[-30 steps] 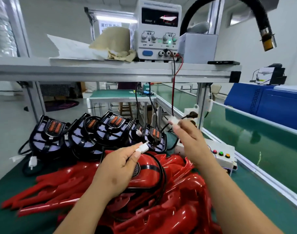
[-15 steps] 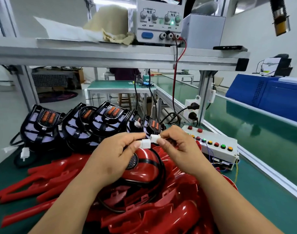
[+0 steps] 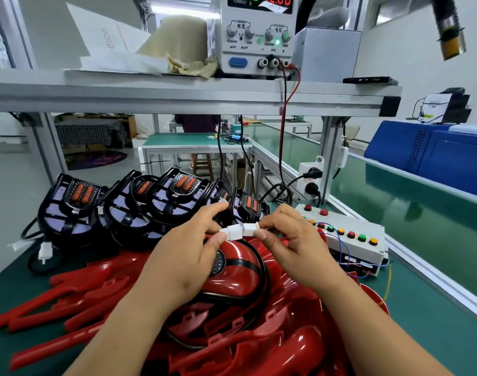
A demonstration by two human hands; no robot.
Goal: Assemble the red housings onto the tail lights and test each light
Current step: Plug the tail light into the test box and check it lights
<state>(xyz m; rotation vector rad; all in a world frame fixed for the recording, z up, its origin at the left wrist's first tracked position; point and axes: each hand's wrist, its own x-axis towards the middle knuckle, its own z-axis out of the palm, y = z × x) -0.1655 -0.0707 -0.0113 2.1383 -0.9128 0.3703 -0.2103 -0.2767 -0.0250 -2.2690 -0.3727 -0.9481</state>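
Head view: two hands meet above the green table. The left hand has its grip pinching one white connector. The right hand pinches a second connector, and the two touch end to end. Beneath them one domed red housing lies on a heap of red parts. Five black tail lights stand in a row behind.
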